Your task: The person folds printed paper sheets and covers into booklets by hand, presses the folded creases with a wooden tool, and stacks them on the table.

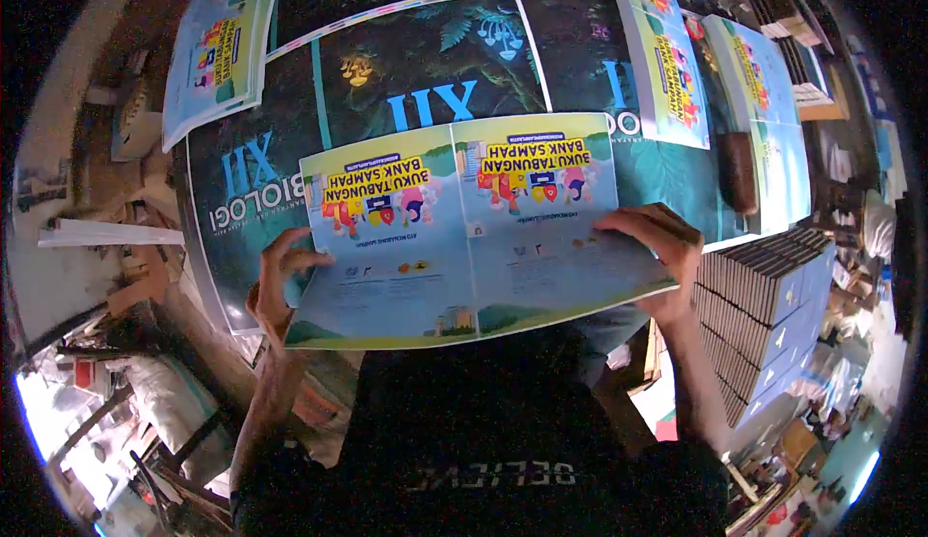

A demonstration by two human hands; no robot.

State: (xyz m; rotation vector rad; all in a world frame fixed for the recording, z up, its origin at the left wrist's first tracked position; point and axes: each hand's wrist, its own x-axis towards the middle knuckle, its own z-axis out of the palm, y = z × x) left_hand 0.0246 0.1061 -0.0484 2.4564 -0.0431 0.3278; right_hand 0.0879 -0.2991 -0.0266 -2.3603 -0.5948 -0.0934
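Note:
Between my two hands I hold a printed cover sheet, blue and green with two matching colourful panels side by side, upside down from where I look. My left hand grips its left edge, the thumb lying on top. At the right edge my right hand has hold of it, with the thumb also on the printed face and the other fingers partly hidden. The sheet's near edge hangs in front of my dark shirt. Under its far part lie large dark printed sheets with blue lettering, spread over the work surface.
Stacks of similar covers lie at the far left and far right; another pile sits beyond, with a brown block on it. Bound books are stacked high at my right. White sacks and scraps clutter the left floor.

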